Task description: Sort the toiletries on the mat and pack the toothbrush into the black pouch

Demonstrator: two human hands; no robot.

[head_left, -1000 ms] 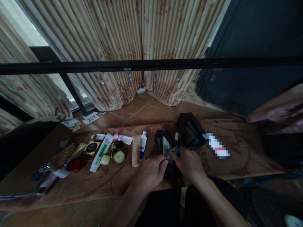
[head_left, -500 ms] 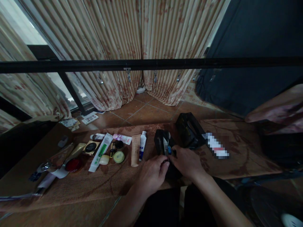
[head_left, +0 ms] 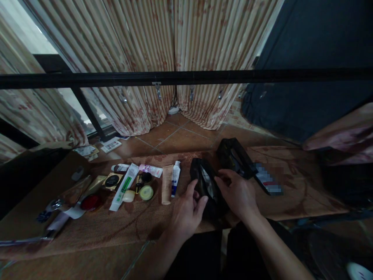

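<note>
A small black pouch [head_left: 204, 179] lies on the patterned brown mat [head_left: 122, 225] in front of me, its mouth gaping with something pale inside. My left hand [head_left: 186, 214] grips the pouch's near left edge, thumb and fingers apart around the rim. My right hand [head_left: 237, 192] holds the right side of the opening, fingers curled on the rim. A second black pouch [head_left: 234, 157] sits just behind my right hand.
To the left lies a row of toiletries: a beige tube [head_left: 167, 183], a white and blue tube [head_left: 175, 177], a white and green tube [head_left: 124, 186], a round yellow tin [head_left: 146, 193], a red compact [head_left: 91, 202]. A black bar [head_left: 186, 78] crosses the view before striped curtains [head_left: 186, 39].
The small white and blue item my right hand held at the pouch's mouth is gone from sight. Both hands have shifted to the pouch's rim, spreading it open.
</note>
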